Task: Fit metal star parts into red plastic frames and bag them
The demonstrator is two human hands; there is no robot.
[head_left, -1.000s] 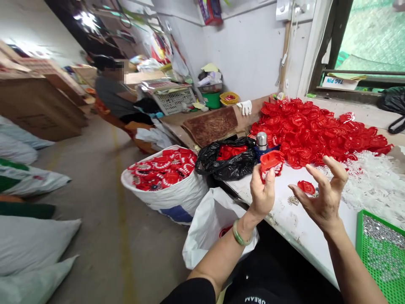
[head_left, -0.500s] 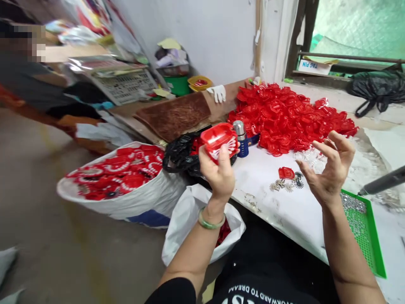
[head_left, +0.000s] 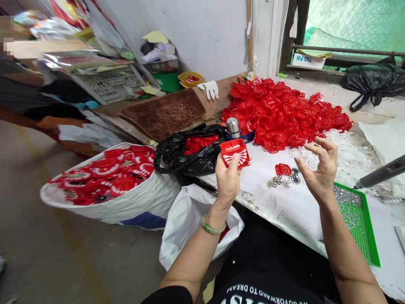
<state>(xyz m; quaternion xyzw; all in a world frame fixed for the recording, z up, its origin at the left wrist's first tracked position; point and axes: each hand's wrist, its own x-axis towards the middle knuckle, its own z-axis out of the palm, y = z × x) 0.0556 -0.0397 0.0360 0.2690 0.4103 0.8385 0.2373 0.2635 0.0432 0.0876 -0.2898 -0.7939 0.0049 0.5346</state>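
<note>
White paper or sheeting [head_left: 303,219] is spread over the worktable, a bit scuffed along the edge, with a plain pale wall [head_left: 205,33] behind.

So, fingers first: a red plastic piece [head_left: 232,147] is pinched in the left hand [head_left: 228,181], thumb pressed over a white spoked part [head_left: 242,158] on its face. Nothing is gripped by the right hand [head_left: 321,173]; its fingers are spread and curved in midair. The held piece is set off to the left of those fingers, with a clear gap between. Its broad face is turned toward the camera and the spokes are fanned out; a long axis can't really be called from this angle.

A loose red piece [head_left: 283,169] is left lying on the table between the two hands, seemingly nearer the right one. Right beside it, flat metallic discs [head_left: 276,180] and dark discs [head_left: 295,179] are scattered, all spiky like little suns.

Farther out, silvery bits [head_left: 347,196] are bunched in a perforated green tray [head_left: 371,228], with a grey tool [head_left: 382,174] angled near its far edge. Glossy red parts [head_left: 284,109] are heaped toward the window, lacy white ones [head_left: 351,152] piled alongside. On the other side, more red stuff is bundled in crinkly black plastic [head_left: 196,162] and packed into a woven-looking white sack [head_left: 158,198].
</note>
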